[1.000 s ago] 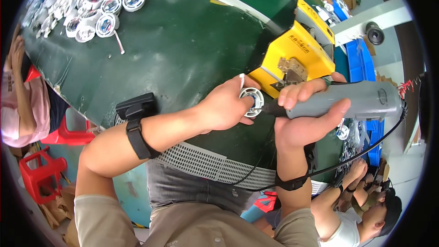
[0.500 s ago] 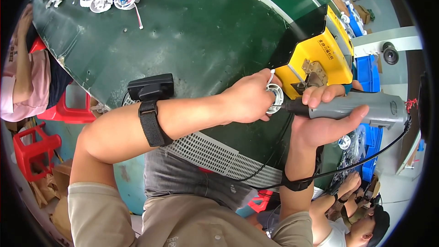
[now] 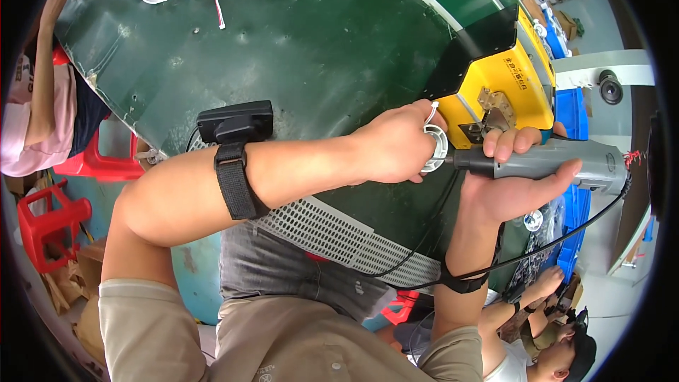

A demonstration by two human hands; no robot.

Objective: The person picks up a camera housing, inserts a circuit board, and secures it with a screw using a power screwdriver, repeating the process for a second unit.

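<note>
Left hand (image 3: 404, 147) is clasping white ring-shaped part (image 3: 443, 143) just beside yellow machine (image 3: 503, 81), near side; right hand (image 3: 513, 182) is gripping grey power driver (image 3: 552, 161), same side. Bit (image 3: 450, 158) is apparently working at the part; next move is likely calling for steady alignment.

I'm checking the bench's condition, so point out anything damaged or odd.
The green tabletop looks worn: pale scuffs mark its left side. Red cord bunched at the grey power tool's rear looks untidy.

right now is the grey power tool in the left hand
No, the right hand grips the grey power tool, while the left hand holds a white round part.
</note>
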